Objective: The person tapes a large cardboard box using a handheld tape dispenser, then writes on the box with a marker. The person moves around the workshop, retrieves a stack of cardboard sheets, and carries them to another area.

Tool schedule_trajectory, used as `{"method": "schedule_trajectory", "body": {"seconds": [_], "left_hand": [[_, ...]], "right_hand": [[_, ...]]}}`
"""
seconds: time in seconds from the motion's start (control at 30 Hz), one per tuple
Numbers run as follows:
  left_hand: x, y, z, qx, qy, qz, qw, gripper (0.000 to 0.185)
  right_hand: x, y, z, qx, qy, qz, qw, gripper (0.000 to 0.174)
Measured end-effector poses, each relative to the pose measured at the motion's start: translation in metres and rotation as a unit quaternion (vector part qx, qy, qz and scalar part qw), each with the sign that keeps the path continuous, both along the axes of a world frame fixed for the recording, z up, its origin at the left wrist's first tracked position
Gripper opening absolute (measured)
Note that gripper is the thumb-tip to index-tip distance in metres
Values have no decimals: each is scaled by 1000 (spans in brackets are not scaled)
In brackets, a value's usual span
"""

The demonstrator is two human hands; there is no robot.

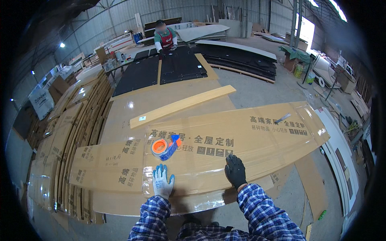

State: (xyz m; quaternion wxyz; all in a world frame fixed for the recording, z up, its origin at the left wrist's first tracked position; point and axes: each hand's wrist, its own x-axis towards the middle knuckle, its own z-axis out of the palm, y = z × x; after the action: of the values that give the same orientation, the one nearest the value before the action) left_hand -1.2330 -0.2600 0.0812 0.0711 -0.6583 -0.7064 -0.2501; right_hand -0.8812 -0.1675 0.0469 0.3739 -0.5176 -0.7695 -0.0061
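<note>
A long, flat cardboard carton, printed and sealed with clear tape, lies across in front of me. My left hand, in a white glove with blue fingertips, rests flat on it near its taped left end. My right hand wears a black glove and lies palm down by the carton's near edge. Neither hand grips anything. Just beyond my left fingers is a blue-and-orange tape dispenser holding a roll of clear tape. A slim tool, perhaps a knife, lies toward the carton's right end.
A yellowish board strip lies behind the carton. Farther back, a person in a red apron leans over black panels. Packed cartons are stacked at left. White panels lean at right, near cardboard on the floor.
</note>
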Motion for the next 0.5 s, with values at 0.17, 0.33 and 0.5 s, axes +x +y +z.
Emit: {"method": "schedule_trajectory", "body": {"seconds": [0.17, 0.33, 0.5], "left_hand": [[0, 0, 0, 3, -5, 0, 1000, 63], [1, -1, 2, -9, 3, 2, 1000, 63], [1, -1, 4, -10, 3, 2, 1000, 63]], "right_hand": [[1, 0, 0, 9, -10, -2, 1000, 39], [0, 0, 0, 8, -5, -1, 1000, 39], [0, 0, 0, 15, 12, -1, 1000, 38]]}}
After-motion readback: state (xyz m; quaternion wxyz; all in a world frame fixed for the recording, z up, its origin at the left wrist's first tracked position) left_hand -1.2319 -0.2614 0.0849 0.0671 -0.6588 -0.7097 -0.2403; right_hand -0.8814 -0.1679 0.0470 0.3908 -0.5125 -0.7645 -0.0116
